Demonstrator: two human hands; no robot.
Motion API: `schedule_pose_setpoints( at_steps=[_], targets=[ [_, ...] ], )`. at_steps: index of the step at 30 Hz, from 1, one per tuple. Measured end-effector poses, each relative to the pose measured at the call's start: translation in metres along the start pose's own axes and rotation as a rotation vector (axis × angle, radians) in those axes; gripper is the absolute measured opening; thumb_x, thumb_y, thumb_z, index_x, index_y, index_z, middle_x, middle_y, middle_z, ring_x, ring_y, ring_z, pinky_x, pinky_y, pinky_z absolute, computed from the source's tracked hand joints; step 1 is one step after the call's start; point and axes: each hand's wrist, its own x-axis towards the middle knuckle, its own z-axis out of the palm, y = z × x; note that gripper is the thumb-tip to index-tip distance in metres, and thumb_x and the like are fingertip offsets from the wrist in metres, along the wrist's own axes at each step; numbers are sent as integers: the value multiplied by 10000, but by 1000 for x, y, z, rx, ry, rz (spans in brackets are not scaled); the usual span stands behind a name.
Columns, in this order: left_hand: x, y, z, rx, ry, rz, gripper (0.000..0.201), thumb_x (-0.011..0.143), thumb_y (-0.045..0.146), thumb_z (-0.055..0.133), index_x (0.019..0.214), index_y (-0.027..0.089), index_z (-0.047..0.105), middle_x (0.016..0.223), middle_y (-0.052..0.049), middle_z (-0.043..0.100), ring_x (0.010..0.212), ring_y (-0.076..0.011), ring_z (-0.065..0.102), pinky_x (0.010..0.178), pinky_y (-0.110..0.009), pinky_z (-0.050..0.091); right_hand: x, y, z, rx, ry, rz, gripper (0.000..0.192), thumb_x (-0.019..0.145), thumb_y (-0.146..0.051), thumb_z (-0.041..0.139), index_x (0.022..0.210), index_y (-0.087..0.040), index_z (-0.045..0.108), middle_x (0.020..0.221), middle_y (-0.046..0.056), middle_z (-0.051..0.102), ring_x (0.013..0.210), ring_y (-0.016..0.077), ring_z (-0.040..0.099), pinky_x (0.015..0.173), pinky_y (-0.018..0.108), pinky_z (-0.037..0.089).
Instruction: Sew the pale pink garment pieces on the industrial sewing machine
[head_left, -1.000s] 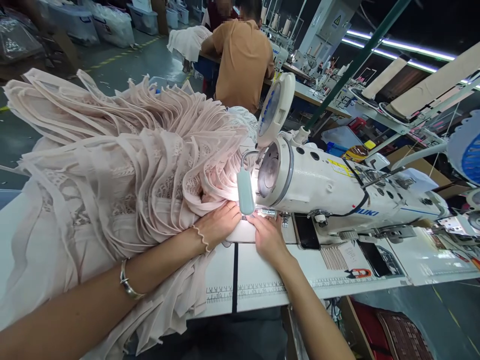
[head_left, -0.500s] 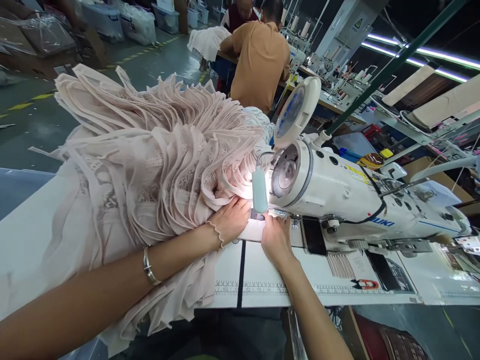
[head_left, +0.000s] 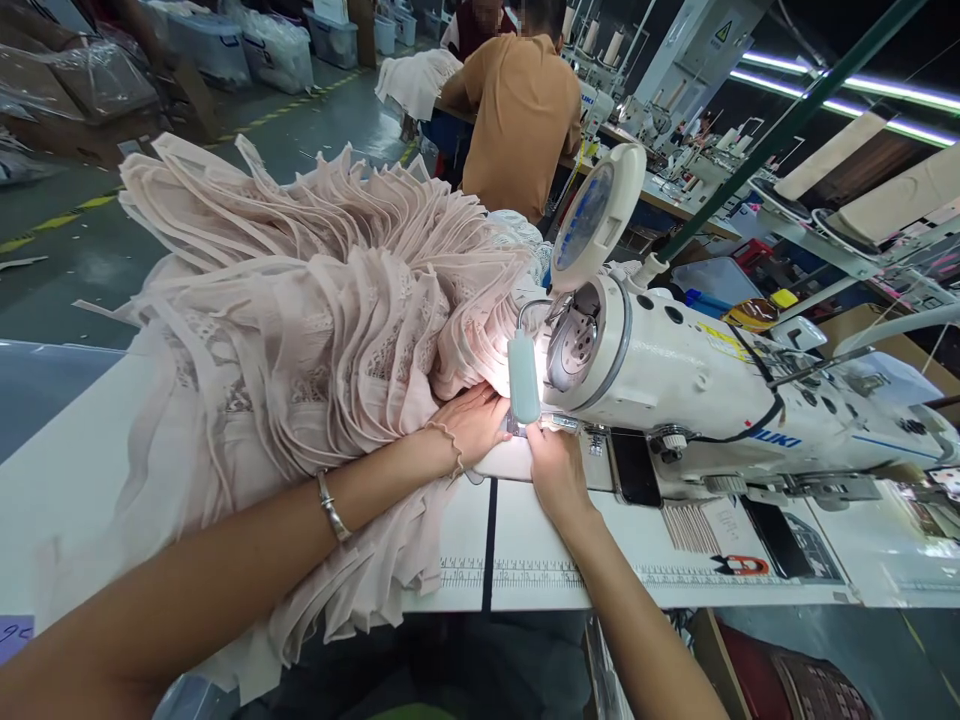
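Note:
A large heap of pale pink lace-trimmed garment pieces (head_left: 360,330) lies gathered on the sewing machine table, left of the needle area. My left hand (head_left: 472,425) rests on the edge of this heap, fingers stretched out toward the needle and thumb apart. Close by, my right hand (head_left: 559,465) is at the front of the machine's bed, its thumb near the presser foot and its fingers curled in. What its fingers pinch is hidden. The white sewing machine (head_left: 667,360) has a small pale green lamp (head_left: 523,378) lighting the spot between both hands.
Red-handled thread snips (head_left: 742,565), a black phone-like slab (head_left: 776,540) and a paper card (head_left: 690,528) lie on the table at right. A printed ruler (head_left: 540,577) runs along the front edge. A round magnifier (head_left: 598,218) stands over the machine head. Beyond, a person (head_left: 517,120) sits facing away.
My left hand has slid slightly right and its fingers look flatter and straighter. The machine's handwheel face looks sharp now, blurred before. The whole view has shifted slightly.

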Motion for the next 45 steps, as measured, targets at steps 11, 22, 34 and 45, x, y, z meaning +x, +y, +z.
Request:
schedule_pose_setpoints(
  at_steps=[11, 22, 34, 45],
  targets=[
    [-2, 0, 4, -141, 43, -11, 153, 897, 241, 574, 1028, 163, 583, 1136, -102, 653, 1161, -250, 576, 1022, -367, 428, -12, 16, 19, 96, 96, -47, 541, 836, 29, 338, 1210, -166, 677, 1037, 98, 705, 993, 242, 585, 937, 375, 451],
    [-10, 4, 2, -27, 193, 48, 186, 923, 126, 438, 1065, 127, 558, 1122, -136, 641, 1159, -273, 580, 984, -396, 465, -10, 7, 10, 28, -79, 72, 557, 836, 5, 372, 1255, -214, 666, 1134, 123, 686, 1082, 308, 574, 1009, 485, 383],
    [-9, 5, 4, 26, 207, 46, 227, 940, 127, 423, 1090, 133, 593, 1087, -135, 655, 1135, -285, 588, 987, -411, 467, -10, -1, 7, -68, -106, 17, 596, 823, 29, 341, 1311, -183, 609, 1053, 150, 681, 1025, 300, 582, 953, 487, 412],
    [-10, 5, 3, 65, 174, 61, 186, 940, 116, 413, 970, 145, 594, 1009, -115, 648, 1121, -280, 577, 985, -391, 448, -9, -1, 6, -45, -126, 31, 614, 817, 12, 325, 1335, -181, 593, 1141, 170, 664, 1119, 326, 550, 970, 508, 400]
  ],
)
